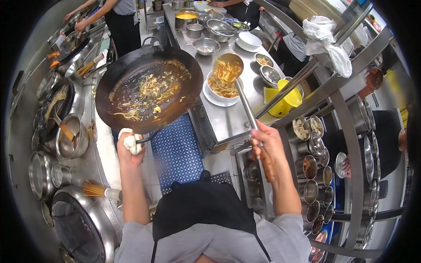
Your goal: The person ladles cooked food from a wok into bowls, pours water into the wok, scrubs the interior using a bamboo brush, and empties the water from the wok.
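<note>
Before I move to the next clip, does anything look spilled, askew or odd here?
No plain spill or damage stands out. The white towel bunched around the metal rail at upper right looks slightly untidy, as it is wadded instead of hanging flat. Noodle scraps lie in the wok, which looks ordinary.
</note>
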Motion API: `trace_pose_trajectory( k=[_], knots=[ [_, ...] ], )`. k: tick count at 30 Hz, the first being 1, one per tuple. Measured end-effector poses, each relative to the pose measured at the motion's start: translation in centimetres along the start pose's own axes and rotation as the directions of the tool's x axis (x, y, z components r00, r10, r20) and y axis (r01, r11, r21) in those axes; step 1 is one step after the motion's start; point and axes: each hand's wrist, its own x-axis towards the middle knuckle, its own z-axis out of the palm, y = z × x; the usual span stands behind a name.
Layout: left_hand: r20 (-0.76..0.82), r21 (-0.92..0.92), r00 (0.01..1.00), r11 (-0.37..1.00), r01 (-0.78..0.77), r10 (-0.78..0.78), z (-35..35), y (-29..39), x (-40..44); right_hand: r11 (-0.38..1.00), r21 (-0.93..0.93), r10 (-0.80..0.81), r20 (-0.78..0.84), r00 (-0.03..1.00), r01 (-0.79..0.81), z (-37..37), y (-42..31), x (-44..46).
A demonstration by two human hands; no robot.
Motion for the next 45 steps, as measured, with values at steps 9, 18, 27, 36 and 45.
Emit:
trace_pose_trajectory(
  k=[9, 18, 27, 36, 45],
  knots=[
    [-0.103, 0.051, 0.994, 0.998, -0.03, 0.036, -1.0, -0.1, -2.3, 0.512, -0.809, -0.496, -0.004, 0.868, 0.288, -3.5, 8.8, 3.6],
    [-0.149, 0.031, 0.989, 0.999, -0.014, 0.019, -2.2, -0.1, -2.0, 0.85, -0.402, -0.417, -0.12, 0.901, 0.34, -2.0, 10.9, 3.5],
    [-0.09, 0.018, 0.996, 1.0, 0.022, -0.021, -2.5, -0.4, -2.0, 0.669, 0.74, -0.128, 0.214, 0.969, -0.075, -2.3, 10.8, 5.4],
    [-0.069, -0.034, 0.995, 0.997, -0.068, 0.066, -3.0, -1.5, -4.0, 0.988, 0.127, 0.028, 0.391, 0.92, -0.084, 2.5, 5.5, 1.0],
    [-0.223, 0.292, 0.887, 0.896, -0.334, 0.404, -1.1, -3.4, -5.6, 0.936, -0.333, 0.219, 0.286, 0.933, -0.118, 12.6, 6.3, 2.2]
  ],
)
